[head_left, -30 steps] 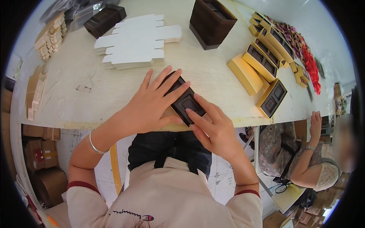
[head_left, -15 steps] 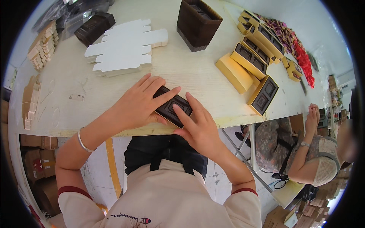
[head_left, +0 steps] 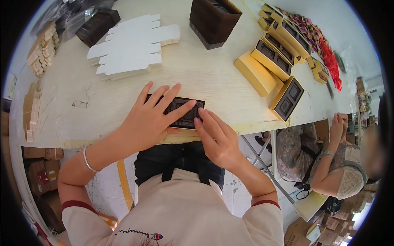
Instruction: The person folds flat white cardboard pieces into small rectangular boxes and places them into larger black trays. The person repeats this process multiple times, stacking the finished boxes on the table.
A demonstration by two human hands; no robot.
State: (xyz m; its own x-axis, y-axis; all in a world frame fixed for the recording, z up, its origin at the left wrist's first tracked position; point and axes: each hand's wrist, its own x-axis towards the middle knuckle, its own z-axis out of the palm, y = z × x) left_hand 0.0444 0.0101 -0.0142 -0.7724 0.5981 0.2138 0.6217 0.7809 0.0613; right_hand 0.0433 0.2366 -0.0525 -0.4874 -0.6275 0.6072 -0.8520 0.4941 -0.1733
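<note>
A small box with a dark brown moulded plastic tray (head_left: 184, 119) in it lies near the table's front edge, its long side running left to right. My left hand (head_left: 154, 112) is spread flat over its left half, fingers apart, with the thumb along the near side. At the right end, my right hand (head_left: 217, 137) has its fingers bent and its fingertips gripping the tray's corner. To the right stand gold boxes with similar brown trays, the nearest gold box (head_left: 287, 99) tilted on the table. My left palm hides part of the box.
Flat white carton blanks (head_left: 130, 45) are stacked beyond my left hand. A tall stack of brown trays (head_left: 213, 22) stands at the back, another stack (head_left: 98, 27) lies at back left. Bundled cardboard strips (head_left: 33, 110) rest at the left edge. A person (head_left: 328, 164) sits at the right.
The box has turned from slanting to nearly level with the table edge. My left fingers have spread wider, and my right fingers have moved from on top of the tray to its right end.
</note>
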